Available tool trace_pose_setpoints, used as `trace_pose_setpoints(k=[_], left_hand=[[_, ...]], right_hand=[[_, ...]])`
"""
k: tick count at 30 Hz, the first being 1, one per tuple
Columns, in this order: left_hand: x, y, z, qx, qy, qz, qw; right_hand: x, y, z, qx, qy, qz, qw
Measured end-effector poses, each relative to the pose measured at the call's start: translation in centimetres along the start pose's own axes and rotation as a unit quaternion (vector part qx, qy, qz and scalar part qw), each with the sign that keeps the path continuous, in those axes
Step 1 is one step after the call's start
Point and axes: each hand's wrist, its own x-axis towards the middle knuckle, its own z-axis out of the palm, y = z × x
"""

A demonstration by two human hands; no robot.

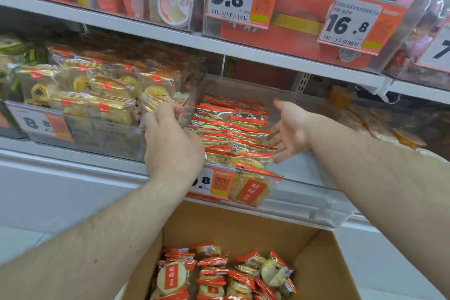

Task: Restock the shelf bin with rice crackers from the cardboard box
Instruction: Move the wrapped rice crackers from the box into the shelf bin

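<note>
Cardboard box (323, 263) cut off below; left hand's (170, 143) fingertips hidden.

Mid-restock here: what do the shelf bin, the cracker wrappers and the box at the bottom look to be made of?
Shelf bin: clear rigid plastic, glossy; the packets show straight through its walls.
Rice cracker packets: thin plastic film, shiny, clear with red and gold printed ends; it crinkles and glints.
Cardboard box: plain brown cardboard, matte, unprinted inside.

Two bare forearms are showing, both lightly haired, with no sleeve covering either one. The left hand (170, 143) and the right hand (289, 129) are wearing no gloves, rings or watch.
</note>
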Motion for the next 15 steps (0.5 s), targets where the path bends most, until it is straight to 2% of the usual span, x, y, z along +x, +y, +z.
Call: trace_pose_setpoints(k=[2, 4, 6, 9, 15], left_hand=[[0.1, -0.1, -0.1, -0.016, 0.015, -0.003, 1.000], [0.0, -0.1, -0.1, -0.018, 0.025, 0.009, 0.999], [-0.2, -0.3, 0.0, -0.017, 0.030, 0.026, 0.999], [-0.1, -0.8, 0.0, -0.024, 0.029, 0.032, 0.999], [0.0, -1.2, 0.1, -0.029, 0.026, 0.029, 0.999]], right_hand=[[0.5, -0.3, -0.1, 0.055, 0.035, -0.030, 0.997], [1.0, -0.4, 0.8, 0.086, 0.017, -0.065, 0.994], [1.1, -0.7, 1.6, 0.077, 0.012, -0.079, 0.994], [1.4, -1.1, 1.4, 0.083, 0.053, -0.061, 0.993], [-0.4, -0.5, 3.8, 0.061, 0.061, -0.131, 0.988]])
